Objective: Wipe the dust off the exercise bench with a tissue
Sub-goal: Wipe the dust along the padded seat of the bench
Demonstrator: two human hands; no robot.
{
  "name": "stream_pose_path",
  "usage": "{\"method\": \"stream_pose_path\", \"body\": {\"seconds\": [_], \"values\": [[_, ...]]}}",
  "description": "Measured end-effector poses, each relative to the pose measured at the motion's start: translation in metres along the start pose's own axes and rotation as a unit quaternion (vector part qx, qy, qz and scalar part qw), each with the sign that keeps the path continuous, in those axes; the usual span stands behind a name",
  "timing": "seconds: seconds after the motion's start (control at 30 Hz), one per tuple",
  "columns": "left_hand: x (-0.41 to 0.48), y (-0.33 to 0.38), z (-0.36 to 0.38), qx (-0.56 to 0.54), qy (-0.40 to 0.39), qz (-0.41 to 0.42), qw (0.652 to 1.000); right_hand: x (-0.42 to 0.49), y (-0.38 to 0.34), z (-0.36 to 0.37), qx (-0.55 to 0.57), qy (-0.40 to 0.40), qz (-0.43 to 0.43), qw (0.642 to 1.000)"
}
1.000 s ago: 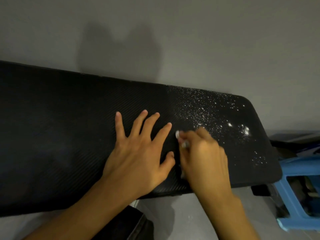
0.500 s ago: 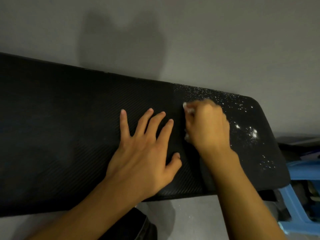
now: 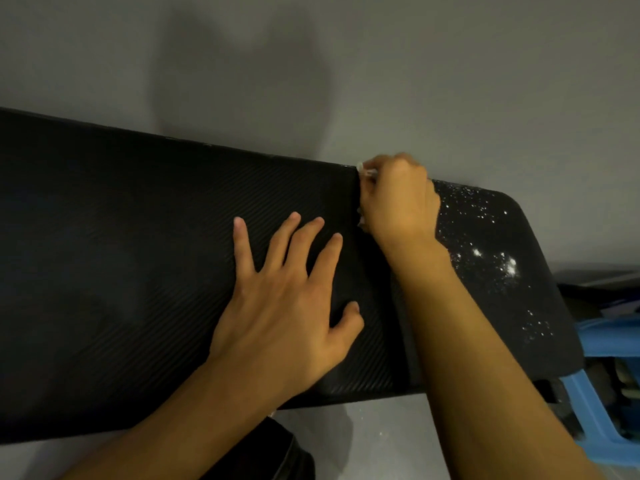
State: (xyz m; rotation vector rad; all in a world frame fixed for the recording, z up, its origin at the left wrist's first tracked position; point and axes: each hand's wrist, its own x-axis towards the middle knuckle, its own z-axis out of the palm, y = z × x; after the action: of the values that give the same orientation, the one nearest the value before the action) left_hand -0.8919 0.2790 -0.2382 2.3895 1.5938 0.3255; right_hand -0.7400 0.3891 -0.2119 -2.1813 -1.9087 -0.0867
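Dim, soft view; broad shadow [image 3: 242, 81] on grey wall [image 3: 485, 64]; wide-angle edge distortion.

Blk exercise bench [image 3: 138, 271], fine diag. rib pattern; white dust specks [image 3: 491, 258] scattered over its right end; white tissue [image 3: 367, 172]; blue stool [image 3: 595, 344]; plain grey wall [image 3: 450, 64].

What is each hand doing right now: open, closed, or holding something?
Left hand: open, fingers spread flat on the bench.
Right hand: closed round the tissue at the bench's far edge.
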Motion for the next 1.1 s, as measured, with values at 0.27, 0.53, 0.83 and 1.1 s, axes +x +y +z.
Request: {"method": "stream_pose_path", "body": {"seconds": [0.27, 0.53, 0.83, 1.1], "values": [[0.001, -0.003, 0.001, 0.001, 0.010, 0.001, 1.000, -0.101, 0.015, -0.023, 0.084, -0.071, -0.094, 0.989], [0.000, 0.001, 0.000, 0.020, 0.008, -0.007, 1.000, -0.099, 0.016, -0.025, 0.030, -0.035, -0.032, 0.998], [-0.003, 0.004, 0.001, 0.007, 0.001, 0.031, 0.999, -0.210, 0.026, -0.050, 0.028, -0.035, -0.008, 0.999], [-0.004, 0.007, 0.005, 0.025, -0.014, 0.102, 0.994, -0.183, 0.042, -0.035, 0.062, -0.004, 0.017, 0.998]]}}
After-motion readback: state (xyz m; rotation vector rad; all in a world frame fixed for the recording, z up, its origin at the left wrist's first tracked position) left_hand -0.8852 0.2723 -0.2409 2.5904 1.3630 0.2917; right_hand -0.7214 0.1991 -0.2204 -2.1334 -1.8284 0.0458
